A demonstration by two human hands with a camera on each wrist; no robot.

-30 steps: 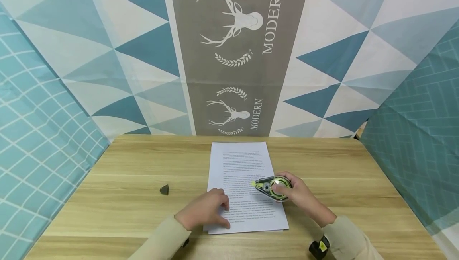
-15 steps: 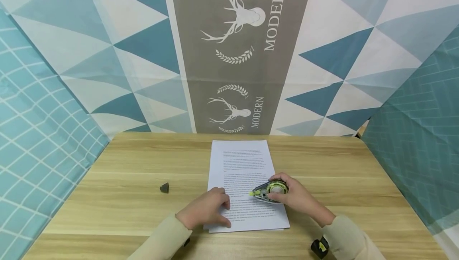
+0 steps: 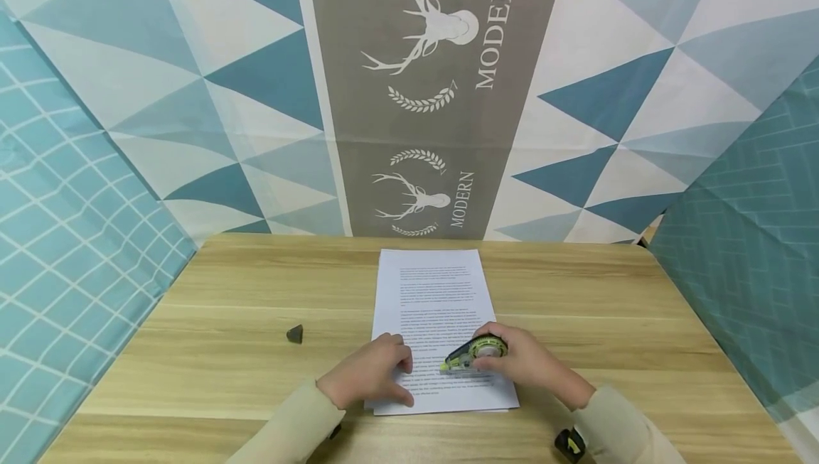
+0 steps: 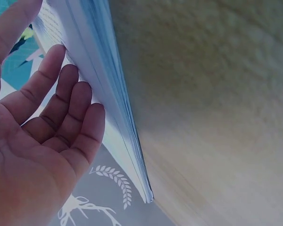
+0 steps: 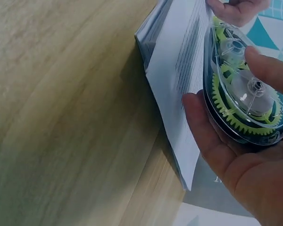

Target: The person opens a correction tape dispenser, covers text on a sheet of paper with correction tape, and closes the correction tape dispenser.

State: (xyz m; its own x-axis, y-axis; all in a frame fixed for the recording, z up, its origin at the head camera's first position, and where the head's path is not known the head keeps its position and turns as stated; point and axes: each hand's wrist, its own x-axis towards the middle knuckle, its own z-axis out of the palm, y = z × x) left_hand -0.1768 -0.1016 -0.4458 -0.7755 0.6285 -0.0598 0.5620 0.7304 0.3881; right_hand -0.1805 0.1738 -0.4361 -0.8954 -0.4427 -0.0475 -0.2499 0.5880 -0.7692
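Cap (image 3: 294, 334): small dark triangular piece, lying alone on the surface (image 3: 224, 293), well left of the paper.
Left hand (image 3: 370, 371): rests on the lower left part of the paper; fingers relaxed and nearly straight, fingertips pressing the sheet near its left edge. Grip holds nothing. In the left wrist view the fingers (image 4: 70, 108) lie against the stack's edge.
Paper (image 3: 435, 293): white printed stack, lying flat at the centre of the surface, long side running away from the person.
Tape (image 3: 476, 352): clear correction-tape dispenser with green gears, lying low over the lower right part of the paper, its green tip pointing left and touching the printed lines.
Right hand (image 3: 521, 361): grip closed round the tape, thumb on its upper face, fingers beneath, as the right wrist view shows (image 5: 245, 141).
Backdrop (image 3: 435, 94): patterned cloth with deer print, standing behind the surface.
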